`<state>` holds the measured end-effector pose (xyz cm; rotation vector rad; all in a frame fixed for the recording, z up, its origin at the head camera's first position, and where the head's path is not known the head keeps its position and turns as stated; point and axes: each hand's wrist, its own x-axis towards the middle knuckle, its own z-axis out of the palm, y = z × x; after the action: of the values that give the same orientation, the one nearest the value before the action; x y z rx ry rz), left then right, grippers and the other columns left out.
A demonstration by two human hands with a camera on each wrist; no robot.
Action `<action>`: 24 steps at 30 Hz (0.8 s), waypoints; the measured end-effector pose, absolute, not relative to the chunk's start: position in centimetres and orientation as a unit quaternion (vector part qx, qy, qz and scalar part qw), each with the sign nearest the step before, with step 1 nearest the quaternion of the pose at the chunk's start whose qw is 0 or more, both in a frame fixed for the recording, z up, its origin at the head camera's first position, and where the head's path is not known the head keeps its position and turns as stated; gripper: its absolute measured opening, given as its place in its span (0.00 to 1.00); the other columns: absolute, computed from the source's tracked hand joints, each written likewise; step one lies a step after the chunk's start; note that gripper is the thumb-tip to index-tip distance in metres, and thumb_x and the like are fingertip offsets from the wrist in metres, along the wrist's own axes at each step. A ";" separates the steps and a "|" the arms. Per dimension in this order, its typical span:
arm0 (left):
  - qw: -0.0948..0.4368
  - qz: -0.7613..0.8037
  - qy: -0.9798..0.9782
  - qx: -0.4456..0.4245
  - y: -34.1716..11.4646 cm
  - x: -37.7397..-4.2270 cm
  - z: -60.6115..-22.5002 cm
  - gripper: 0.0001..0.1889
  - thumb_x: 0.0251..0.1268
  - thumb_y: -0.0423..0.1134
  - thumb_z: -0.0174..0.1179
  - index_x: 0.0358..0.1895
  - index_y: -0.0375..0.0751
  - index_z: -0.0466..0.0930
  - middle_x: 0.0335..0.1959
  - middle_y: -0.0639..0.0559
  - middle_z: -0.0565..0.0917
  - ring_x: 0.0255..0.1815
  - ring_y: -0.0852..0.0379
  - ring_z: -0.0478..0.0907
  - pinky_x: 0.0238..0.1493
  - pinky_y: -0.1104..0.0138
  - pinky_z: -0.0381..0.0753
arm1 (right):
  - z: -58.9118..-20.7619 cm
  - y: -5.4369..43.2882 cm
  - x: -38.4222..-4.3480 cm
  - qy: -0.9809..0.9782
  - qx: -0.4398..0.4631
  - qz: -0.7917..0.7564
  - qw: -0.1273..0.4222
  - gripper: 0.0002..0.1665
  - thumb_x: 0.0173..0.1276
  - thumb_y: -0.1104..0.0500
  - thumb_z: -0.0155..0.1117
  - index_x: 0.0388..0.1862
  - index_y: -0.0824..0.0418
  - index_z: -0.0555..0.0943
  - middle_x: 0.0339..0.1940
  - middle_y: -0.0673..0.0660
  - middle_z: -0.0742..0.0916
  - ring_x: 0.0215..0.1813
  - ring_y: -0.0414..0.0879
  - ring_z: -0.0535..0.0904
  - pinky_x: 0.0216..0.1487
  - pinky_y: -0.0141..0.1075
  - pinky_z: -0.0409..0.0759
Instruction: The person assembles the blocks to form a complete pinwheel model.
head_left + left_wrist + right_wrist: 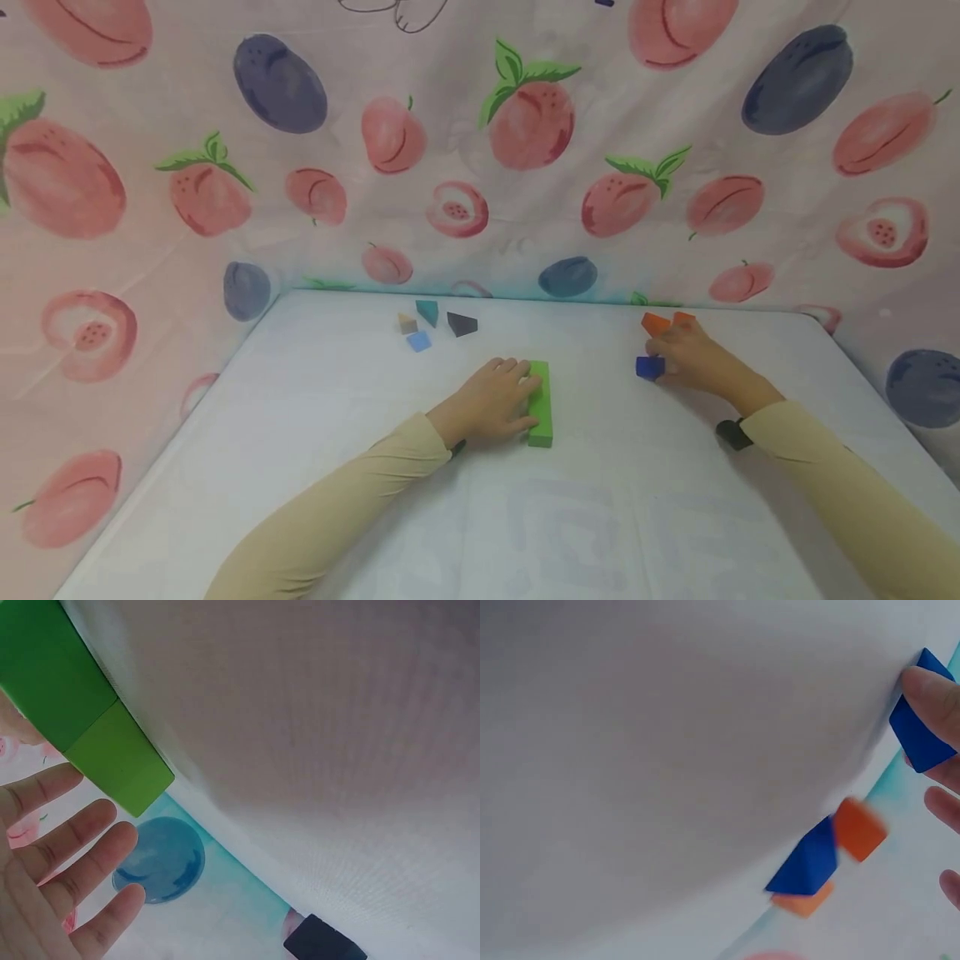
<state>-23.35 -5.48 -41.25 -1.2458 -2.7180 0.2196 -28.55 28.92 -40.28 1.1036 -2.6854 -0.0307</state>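
My left hand (491, 402), its fingers spread and nearly straight, touches a long green block (541, 417) along its left side. The left wrist view shows the green block (124, 761) with fingertips (75, 776) right at its edge. At the right, my right hand (693, 358) pinches a small blue block (649, 368) by its thumb and finger. In the right wrist view the thumb lies across this angular blue block (922, 735). A second blue block (810, 859) and two orange blocks (861, 829) sit behind it; the second blue one is hidden in the head view.
A group of small blocks lies at the back left: teal (427, 312), dark grey (462, 323), light blue (419, 341) and beige (407, 323). The white table (585, 517) ends at a fruit-printed cloth (480, 142) that rises behind it and at both sides.
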 end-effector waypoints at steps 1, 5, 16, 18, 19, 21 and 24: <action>0.072 0.073 -0.904 -0.415 -5.5 -23.4 -41.3 0.28 0.64 0.63 0.48 0.59 0.48 0.68 0.53 0.51 0.74 0.52 0.55 0.71 0.58 0.62 0.69 | -40.3 28.6 -28.5 -0.916 0.383 -0.011 0.120 0.23 0.37 0.62 0.80 0.31 0.59 0.76 0.31 0.55 0.85 0.42 0.55 0.80 0.48 0.55 0.67; 0.074 0.073 -0.903 -0.417 -5.5 -23.3 -41.3 0.28 0.64 0.63 0.47 0.59 0.48 0.68 0.53 0.51 0.74 0.52 0.55 0.71 0.58 0.62 0.69 | -40.5 27.3 -28.8 -0.903 0.410 -0.026 0.128 0.26 0.36 0.61 0.81 0.32 0.57 0.73 0.28 0.53 0.84 0.38 0.50 0.79 0.46 0.51 0.68; 0.062 0.075 -0.905 -0.413 -5.4 -23.3 -41.3 0.29 0.65 0.63 0.46 0.61 0.48 0.67 0.56 0.50 0.73 0.55 0.54 0.71 0.60 0.61 0.69 | -40.9 23.9 -29.0 -0.872 0.459 -0.065 0.157 0.24 0.43 0.61 0.78 0.40 0.57 0.76 0.32 0.55 0.87 0.41 0.51 0.80 0.52 0.53 0.74; 0.059 0.073 -0.906 -0.413 -5.4 -23.2 -41.2 0.29 0.65 0.63 0.46 0.61 0.48 0.67 0.57 0.50 0.73 0.56 0.54 0.71 0.61 0.61 0.69 | -40.9 23.2 -29.0 -0.877 0.451 -0.074 0.149 0.23 0.46 0.60 0.76 0.41 0.57 0.78 0.34 0.55 0.88 0.43 0.51 0.81 0.53 0.53 0.73; 0.057 0.072 -0.906 -0.412 -5.4 -23.2 -41.2 0.29 0.65 0.63 0.46 0.61 0.48 0.67 0.57 0.49 0.73 0.56 0.54 0.71 0.61 0.61 0.68 | -40.9 22.8 -29.0 -0.879 0.447 -0.077 0.145 0.22 0.48 0.60 0.76 0.42 0.58 0.78 0.35 0.55 0.88 0.43 0.51 0.81 0.54 0.54 0.73; 0.055 0.071 -0.907 -0.411 -5.4 -23.2 -41.2 0.29 0.65 0.63 0.46 0.61 0.48 0.67 0.57 0.49 0.73 0.57 0.54 0.70 0.62 0.61 0.68 | -40.9 22.1 -29.1 -0.885 0.436 -0.087 0.137 0.22 0.50 0.60 0.74 0.44 0.58 0.78 0.37 0.55 0.88 0.45 0.51 0.81 0.56 0.54 0.72; 0.057 0.073 -0.907 -0.411 -5.4 -23.3 -41.2 0.29 0.65 0.63 0.46 0.62 0.48 0.67 0.57 0.49 0.73 0.57 0.54 0.71 0.62 0.61 0.68 | -40.8 20.9 -29.3 -0.893 0.421 -0.096 0.125 0.21 0.53 0.59 0.73 0.46 0.59 0.79 0.37 0.55 0.88 0.45 0.51 0.81 0.58 0.54 0.71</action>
<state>-23.26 -5.44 -41.23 -1.2461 -2.7510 0.2217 -29.29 20.85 -40.79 1.2254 -2.6032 -0.2786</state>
